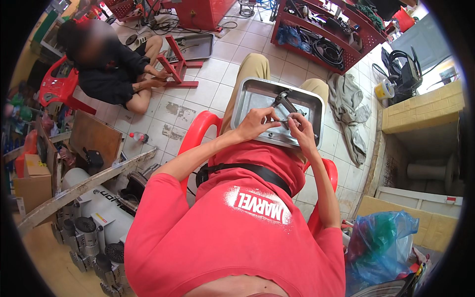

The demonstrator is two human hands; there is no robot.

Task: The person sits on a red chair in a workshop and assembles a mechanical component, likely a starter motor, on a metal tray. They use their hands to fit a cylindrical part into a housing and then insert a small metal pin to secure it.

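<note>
A shallow metal tray (241, 106) rests across my thighs. Over its near half, my left hand (256, 123) is closed in a pinch on one end of a small thin metal piece (282, 121). My right hand (302, 131) pinches the other end with thumb and fingers; the exact kind of piece is too small to tell. Just beyond the fingers, a dark metal part with a long arm and a rounded end (284, 97) lies in the tray, partly covered by my hands. Another small bit sits near the tray's near edge.
I sit on a red plastic chair (200, 129). At the left, a person (111, 64) sits low, hands on a red metal frame (178, 64). A red tool cart (316, 37) stands ahead. Grey cloth (349, 106) lies on the floor to the right; a bottle (139, 136) lies left.
</note>
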